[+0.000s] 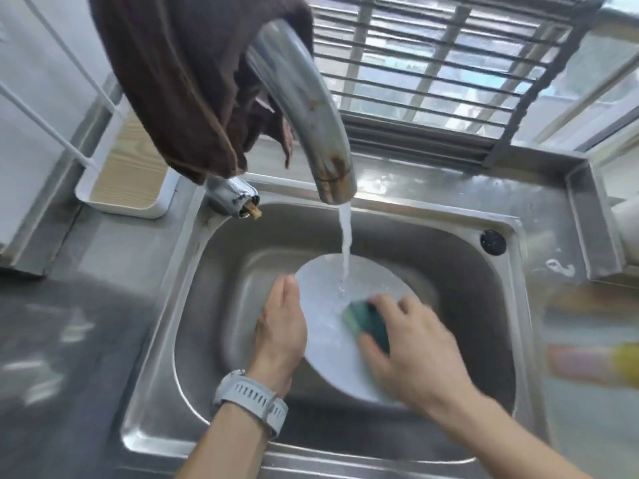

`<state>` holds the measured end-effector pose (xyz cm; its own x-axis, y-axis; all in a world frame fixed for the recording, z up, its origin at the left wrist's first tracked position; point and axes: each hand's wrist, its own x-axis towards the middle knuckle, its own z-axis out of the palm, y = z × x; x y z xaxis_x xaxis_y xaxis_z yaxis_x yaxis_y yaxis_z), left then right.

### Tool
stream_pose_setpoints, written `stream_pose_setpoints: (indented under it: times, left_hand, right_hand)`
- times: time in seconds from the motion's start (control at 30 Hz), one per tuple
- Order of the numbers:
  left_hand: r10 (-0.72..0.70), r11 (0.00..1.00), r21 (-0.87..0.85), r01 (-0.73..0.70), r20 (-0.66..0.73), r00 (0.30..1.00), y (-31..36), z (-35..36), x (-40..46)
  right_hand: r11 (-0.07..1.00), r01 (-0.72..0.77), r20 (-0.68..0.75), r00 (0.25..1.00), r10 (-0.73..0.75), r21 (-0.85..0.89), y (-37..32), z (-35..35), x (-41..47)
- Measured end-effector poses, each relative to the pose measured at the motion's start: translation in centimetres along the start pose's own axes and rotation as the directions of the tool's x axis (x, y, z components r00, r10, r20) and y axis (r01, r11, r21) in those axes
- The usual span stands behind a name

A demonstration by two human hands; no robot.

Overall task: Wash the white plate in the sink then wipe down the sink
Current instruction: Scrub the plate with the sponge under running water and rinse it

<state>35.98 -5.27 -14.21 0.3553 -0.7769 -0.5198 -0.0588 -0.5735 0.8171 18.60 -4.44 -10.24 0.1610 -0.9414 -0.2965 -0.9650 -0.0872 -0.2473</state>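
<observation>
A white plate (328, 326) is held tilted inside the steel sink (460, 281). My left hand (281, 326), with a grey watch on the wrist, grips the plate's left edge. My right hand (411, 344) presses a green sponge (368, 323) against the plate's face, and it is blurred by motion. Water runs from the curved metal tap (304, 108) onto the upper part of the plate.
A brown cloth (186, 81) hangs over the tap. A white tray with a wooden base (128, 174) stands on the counter at the back left. A black overflow cap (492, 242) sits at the sink's right rim. Blurred pink and yellow items (594, 364) lie on the right counter.
</observation>
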Motion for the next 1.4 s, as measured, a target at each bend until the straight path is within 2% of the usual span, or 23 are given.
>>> stream_pose_setpoints:
  times: [0.07, 0.13, 0.23, 0.3, 0.33, 0.37, 0.43, 0.5, 0.53, 0.6, 0.67, 0.7, 0.77, 0.83, 0.9, 0.97, 1.0, 1.1, 1.23, 1.3, 1.4]
  left_hand:
    - [0.011, 0.999, 0.034, -0.012, 0.033, 0.999, -0.3, 0.4, -0.4]
    - [0.023, 0.999, 0.041, -0.025, 0.048, 0.999, -0.5, 0.2, -0.6]
    - [0.000, 1.000, -0.001, 0.000, 0.020, 1.000, -0.7, -1.1, -0.1]
    - [0.006, 1.000, -0.001, -0.006, 0.006, 1.000, -0.3, -1.6, 0.0]
    - [0.008, 1.000, 0.013, -0.008, -0.004, 1.000, 0.0, -1.5, -0.1]
    - [0.018, 0.999, 0.040, -0.018, -0.008, 1.000, 0.2, -1.3, -0.4]
    - [0.042, 0.995, 0.088, -0.041, 0.000, 0.999, 0.0, -0.5, -0.8]
    - [0.041, 0.997, 0.069, -0.042, 0.008, 0.999, -0.6, -0.2, -1.2]
    - [0.040, 0.998, 0.042, -0.039, -0.005, 0.999, -0.9, -0.3, -1.2]
    - [0.034, 0.999, -0.018, -0.035, -0.014, 0.999, -1.1, -0.7, -1.0]
    - [0.030, 0.999, -0.037, -0.031, -0.018, 0.999, -0.6, -0.8, -1.0]
    - [0.039, 0.999, -0.023, -0.039, -0.021, 0.999, -0.3, -0.7, -1.0]
    - [0.060, 0.998, 0.019, -0.060, -0.008, 0.998, -0.2, -0.4, -1.4]
    - [0.065, 0.997, 0.037, -0.066, 0.015, 0.998, -0.8, -0.3, -1.8]
    - [0.049, 0.998, 0.025, -0.049, 0.019, 0.999, -1.3, -0.3, -2.1]
    - [0.040, 0.999, 0.020, -0.040, 0.020, 0.999, -1.4, 0.0, -2.4]
    - [0.042, 0.999, 0.022, -0.043, 0.011, 0.999, -1.3, 0.3, -2.5]
    - [0.036, 0.999, -0.004, -0.036, -0.011, 0.999, -0.8, 1.1, -2.7]
    - [-0.110, 0.963, -0.241, 0.119, 0.051, 0.993, -1.0, 0.7, -2.0]
    - [-0.146, 0.960, -0.234, 0.154, 0.049, 0.988, -1.3, 0.4, -1.7]
    - [-0.108, 0.981, -0.163, 0.106, 0.001, 0.994, -1.5, 0.3, -1.9]
  right_hand:
    - [0.986, 0.130, 0.005, 0.991, -0.131, 0.106, -1.8, 0.9, 0.5]
    - [0.981, 0.180, -0.018, 0.984, -0.179, 0.072, -3.2, 1.4, 4.3]
    - [1.000, 0.011, -0.065, 0.998, -0.013, -0.024, -0.4, 0.9, 7.3]
    - [0.992, -0.105, -0.057, 0.993, 0.101, -0.067, 1.8, 0.8, 3.8]
    - [0.992, -0.112, -0.021, 0.994, 0.111, -0.058, 1.5, 0.7, 1.0]
    - [0.998, -0.066, 0.033, 0.997, 0.066, 0.003, 0.3, 0.7, -1.1]
    - [0.982, 0.066, 0.054, 0.996, -0.077, 0.174, -1.7, 1.2, -0.9]
    - [0.978, 0.147, -0.002, 0.989, -0.148, 0.150, -3.3, 2.0, 2.4]
    - [0.987, 0.115, -0.021, 0.993, -0.114, 0.116, -3.2, 1.9, 4.1]
    - [0.998, -0.057, -0.081, 0.995, 0.060, 0.041, -0.6, 1.3, 6.0]
    - [0.986, -0.164, -0.116, 0.980, 0.162, -0.009, 1.2, 1.1, 3.1]
    - [0.990, -0.140, -0.098, 0.986, 0.139, -0.009, 1.0, 1.3, 0.8]
    - [0.992, -0.029, 0.025, 0.999, 0.027, 0.122, -0.2, 1.5, -3.0]
    - [0.983, -0.040, 0.069, 0.997, 0.028, 0.180, 0.0, 1.8, -2.5]
    - [0.987, -0.114, -0.022, 0.993, 0.117, 0.115, 1.1, 2.2, 0.1]
    - [0.968, -0.212, -0.089, 0.970, 0.225, 0.137, 1.3, 2.4, 2.9]
    - [0.963, -0.214, -0.099, 0.968, 0.232, 0.163, 0.7, 2.7, 4.0]
    - [0.956, -0.101, -0.096, 0.987, 0.132, 0.275, -2.8, 3.2, 5.0]
    - [0.956, -0.011, 0.009, 1.000, 0.008, 0.293, -5.3, 3.1, 2.2]
    - [0.953, 0.024, 0.039, 0.999, -0.037, 0.301, -5.1, 2.8, 0.2]
    - [0.954, 0.082, 0.071, 0.992, -0.107, 0.289, -4.1, 2.2, -2.7]
